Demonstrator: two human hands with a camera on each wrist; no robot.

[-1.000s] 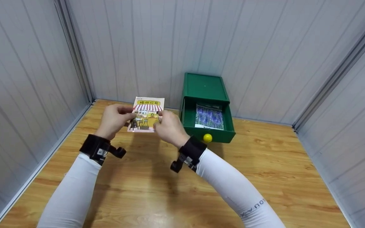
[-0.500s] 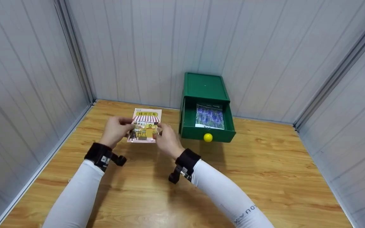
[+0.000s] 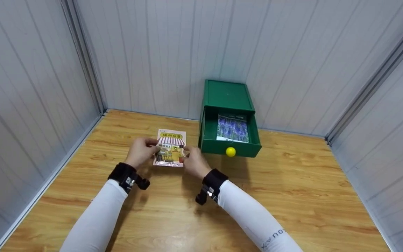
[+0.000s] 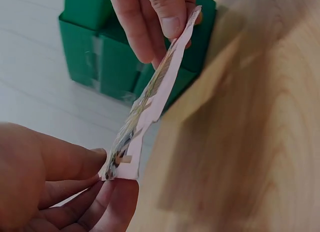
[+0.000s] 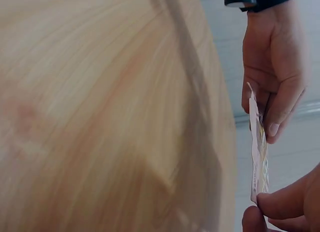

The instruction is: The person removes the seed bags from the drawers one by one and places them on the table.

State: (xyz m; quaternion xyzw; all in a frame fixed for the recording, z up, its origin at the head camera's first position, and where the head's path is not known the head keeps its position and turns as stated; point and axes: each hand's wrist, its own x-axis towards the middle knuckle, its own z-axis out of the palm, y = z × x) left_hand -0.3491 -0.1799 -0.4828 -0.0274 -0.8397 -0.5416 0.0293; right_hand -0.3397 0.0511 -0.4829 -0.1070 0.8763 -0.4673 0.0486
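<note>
A thin, glossy pink packet (image 3: 170,148) printed with a shop front and striped awning is held up over the wooden table, picture side facing me. My left hand (image 3: 142,152) pinches its left edge between thumb and fingers. On the opposite edge, my right hand (image 3: 196,162) pinches it the same way. Seen side-on in the left wrist view, the packet (image 4: 162,87) is slightly bent, with a jagged pink border. In the right wrist view its narrow edge (image 5: 255,147) runs between both hands.
Right of the hands stands a green drawer box (image 3: 227,94) against the back wall. Its drawer (image 3: 208,144) is pulled out, with a yellow knob (image 3: 231,151) on the front. Inside lies a packet with purple flowers (image 3: 233,129). Panel walls enclose the table (image 3: 292,196).
Both hands have brought the pink packet down and toward me, then a little to the right, keeping hold of both edges. The drawer stays pulled out.
</note>
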